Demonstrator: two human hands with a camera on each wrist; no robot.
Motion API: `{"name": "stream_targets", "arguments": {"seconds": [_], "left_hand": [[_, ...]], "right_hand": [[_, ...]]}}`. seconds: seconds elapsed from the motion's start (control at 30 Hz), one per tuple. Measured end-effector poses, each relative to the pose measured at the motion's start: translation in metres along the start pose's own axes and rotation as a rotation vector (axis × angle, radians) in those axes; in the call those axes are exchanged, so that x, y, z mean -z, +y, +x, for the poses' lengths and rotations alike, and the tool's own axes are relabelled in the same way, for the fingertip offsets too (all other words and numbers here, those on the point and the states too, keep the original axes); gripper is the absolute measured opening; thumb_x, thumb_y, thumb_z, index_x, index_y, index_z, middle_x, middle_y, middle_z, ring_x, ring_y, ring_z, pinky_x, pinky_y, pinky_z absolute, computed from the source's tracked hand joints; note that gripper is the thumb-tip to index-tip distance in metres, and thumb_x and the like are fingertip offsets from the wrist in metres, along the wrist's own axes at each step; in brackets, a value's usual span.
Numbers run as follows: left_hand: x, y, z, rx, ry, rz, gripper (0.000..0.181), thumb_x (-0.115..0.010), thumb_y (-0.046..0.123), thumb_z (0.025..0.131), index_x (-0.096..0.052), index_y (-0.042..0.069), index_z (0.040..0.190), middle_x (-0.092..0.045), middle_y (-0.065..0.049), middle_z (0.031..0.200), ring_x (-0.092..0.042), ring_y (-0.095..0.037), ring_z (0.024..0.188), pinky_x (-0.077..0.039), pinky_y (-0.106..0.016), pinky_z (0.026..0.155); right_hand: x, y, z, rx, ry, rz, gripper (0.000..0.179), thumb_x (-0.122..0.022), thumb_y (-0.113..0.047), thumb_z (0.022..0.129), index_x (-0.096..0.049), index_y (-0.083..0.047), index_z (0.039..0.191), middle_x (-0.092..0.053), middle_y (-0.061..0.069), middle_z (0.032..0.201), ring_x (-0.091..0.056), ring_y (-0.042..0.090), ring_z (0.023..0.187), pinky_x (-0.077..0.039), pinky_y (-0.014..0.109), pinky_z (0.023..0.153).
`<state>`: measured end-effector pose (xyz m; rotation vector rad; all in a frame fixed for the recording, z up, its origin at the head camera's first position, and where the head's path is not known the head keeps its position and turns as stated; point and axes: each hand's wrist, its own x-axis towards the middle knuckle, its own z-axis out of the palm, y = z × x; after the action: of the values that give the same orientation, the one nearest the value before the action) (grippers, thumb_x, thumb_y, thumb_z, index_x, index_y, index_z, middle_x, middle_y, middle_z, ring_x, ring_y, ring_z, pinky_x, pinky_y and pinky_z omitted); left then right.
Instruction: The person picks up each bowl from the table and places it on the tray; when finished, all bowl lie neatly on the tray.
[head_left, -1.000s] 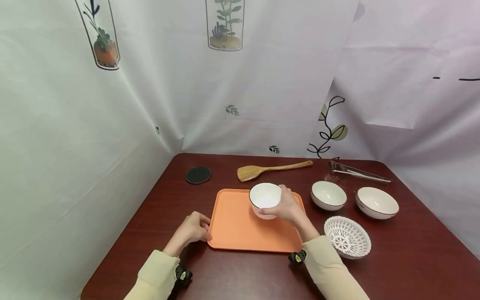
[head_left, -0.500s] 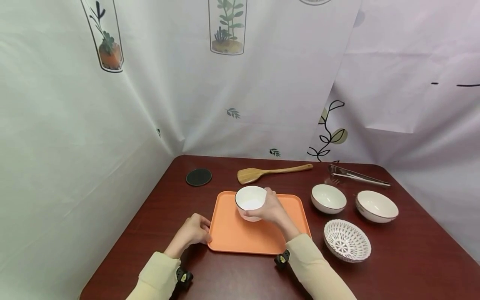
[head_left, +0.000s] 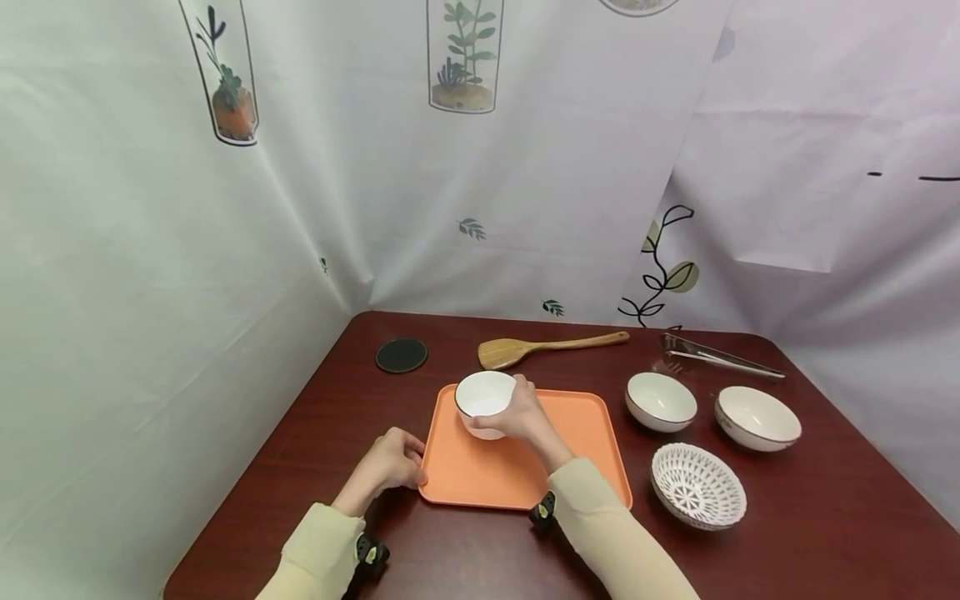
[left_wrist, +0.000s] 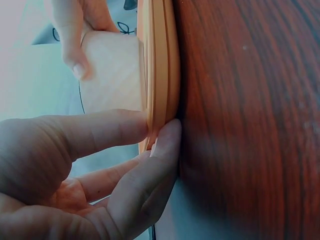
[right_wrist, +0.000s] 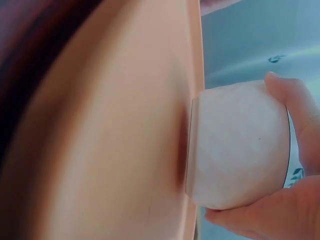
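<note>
A white bowl with a thin dark rim is over the left back part of an orange tray. My right hand grips it from the right, thumb and fingers spread round its side. In the right wrist view the base of the bowl is right at the tray's surface. My left hand pinches the tray's left edge near the front corner. The left wrist view shows thumb and fingertips on either side of the tray rim.
To the right stand two white bowls and a white openwork basket. Behind the tray lie a wooden spatula and a round black coaster. Metal tongs lie at the back right.
My right hand has carried the white bowl leftward over the tray, from its right half to its left back part. The left hand has stayed at the tray's edge.
</note>
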<state>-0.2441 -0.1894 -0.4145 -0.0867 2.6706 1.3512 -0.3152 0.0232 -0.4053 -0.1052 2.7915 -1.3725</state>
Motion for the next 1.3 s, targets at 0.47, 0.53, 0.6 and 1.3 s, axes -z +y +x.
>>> {"name": "stream_targets", "arguments": {"seconds": [0.47, 0.53, 0.6, 1.3], "left_hand": [[-0.001, 0.004, 0.003, 0.000, 0.001, 0.001, 0.042, -0.072, -0.015, 0.060, -0.065, -0.011, 0.101, -0.061, -0.011, 0.074, -0.057, -0.017, 0.059, -0.054, -0.032, 0.054], [-0.001, 0.004, 0.003, 0.001, -0.002, 0.002, 0.043, -0.072, -0.015, 0.060, -0.065, -0.011, 0.101, -0.061, -0.011, 0.074, -0.058, -0.017, 0.059, -0.054, -0.031, 0.054], [-0.002, 0.004, 0.004, -0.002, -0.004, -0.002, 0.043, -0.071, -0.015, 0.059, -0.065, -0.011, 0.101, -0.061, -0.011, 0.074, -0.058, -0.017, 0.059, -0.054, -0.031, 0.054], [-0.002, 0.002, 0.001, 0.005, -0.025, 0.027, 0.042, -0.070, -0.017, 0.062, -0.064, -0.013, 0.102, -0.060, -0.012, 0.078, -0.059, -0.017, 0.060, -0.056, -0.033, 0.056]], "right_hand": [[-0.013, -0.014, 0.008, -0.076, -0.006, 0.042, 0.124, -0.087, -0.037, 0.069, -0.006, -0.002, 0.155, -0.021, 0.032, 0.152, -0.043, 0.046, 0.129, -0.042, 0.053, 0.102], [-0.012, -0.014, 0.006, -0.103, -0.005, 0.053, 0.126, -0.087, -0.039, 0.069, -0.002, -0.005, 0.156, -0.015, 0.032, 0.155, -0.039, 0.048, 0.133, -0.040, 0.054, 0.104], [-0.010, -0.014, 0.003, -0.116, 0.011, 0.050, 0.127, -0.087, -0.040, 0.069, -0.001, -0.005, 0.156, -0.015, 0.032, 0.156, -0.037, 0.048, 0.135, -0.040, 0.055, 0.104], [0.021, -0.017, -0.020, 0.105, 0.266, 0.181, 0.089, -0.084, -0.033, 0.074, -0.041, 0.002, 0.143, -0.048, 0.022, 0.137, -0.048, 0.036, 0.127, -0.046, 0.047, 0.100]]}}
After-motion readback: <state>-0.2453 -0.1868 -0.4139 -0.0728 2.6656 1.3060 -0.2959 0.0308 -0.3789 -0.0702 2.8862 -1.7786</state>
